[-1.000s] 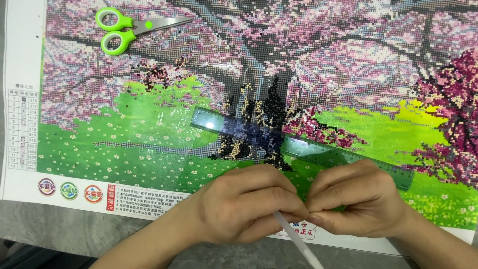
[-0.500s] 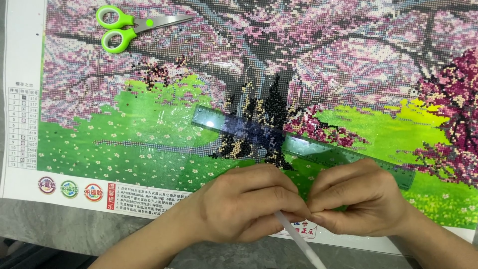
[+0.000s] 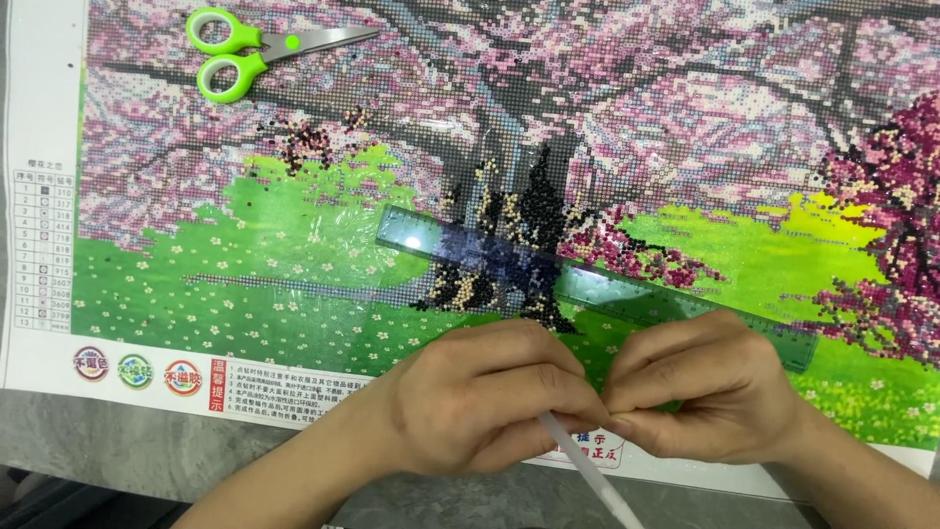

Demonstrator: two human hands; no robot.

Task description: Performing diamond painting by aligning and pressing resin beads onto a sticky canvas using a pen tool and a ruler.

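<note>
Meeting at their fingertips over the lower edge of a diamond-painting canvas (image 3: 294, 245), the left hand (image 3: 480, 397) and the right hand (image 3: 705, 387) are both curled tightly closed. A slim white pen-like tool (image 3: 587, 470) emerges from beneath the left hand and slants down and to the right toward the bottom edge of the view — its upper end is hidden inside the closed left fingers (image 3: 548, 377), which hold it. The right fingers (image 3: 651, 377) are pinched shut against the left fingertips; whether they also grip the tool's tip or some small item cannot be told, since the contact point is covered.

The canvas lies flat on a grey counter (image 3: 98, 456) and shows a pink blossoming tree above a bright green meadow. A transparent green-tinted ruler (image 3: 470, 250) rests on the canvas just beyond the hands, running diagonally from upper left to lower right across a patch of dark and cream beads; its right end passes behind the right hand. A pair of scissors (image 3: 255, 54) with lime-green handles lies near the upper left corner of the canvas, blades shut and pointing right — well apart from both hands. A printed colour key and three round emblems occupy the canvas's white left and lower margin (image 3: 44, 245).
</note>
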